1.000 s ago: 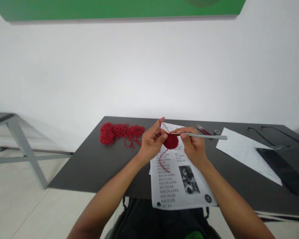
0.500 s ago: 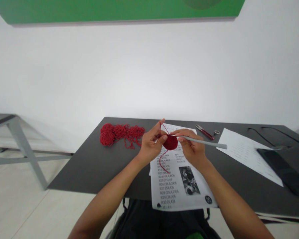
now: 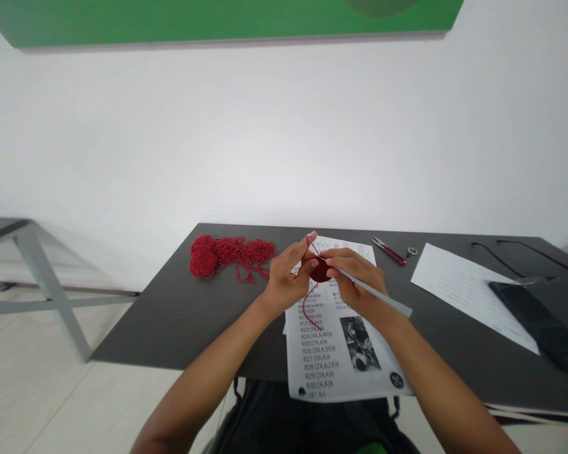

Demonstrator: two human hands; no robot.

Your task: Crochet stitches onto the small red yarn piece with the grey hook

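Note:
A small round piece of dark red crochet [image 3: 320,271] is pinched at its left side by my left hand [image 3: 286,272], which is closed. Red yarn runs over the raised left index finger toward the piece. My right hand [image 3: 358,280] is closed around a grey-handled crochet hook [image 3: 383,297], whose tip meets the upper edge of the piece and is hidden by the fingers. A loose red yarn tail [image 3: 305,309] hangs below. Under both hands lies a printed pattern sheet [image 3: 319,359] with rows of text and a dark photo.
A red yarn ball with tangled strands [image 3: 203,257] lies at the left of the dark table [image 3: 170,334]. Red-handled thread snips [image 3: 389,251], a small ring [image 3: 411,251], another paper [image 3: 468,296], a phone [image 3: 534,321] and glasses [image 3: 499,258] sit on the right.
The hook's handle has swung down and left, now slanting more steeply. My right hand has turned and moved closer to my left, and the crochet piece has tilted and shows less.

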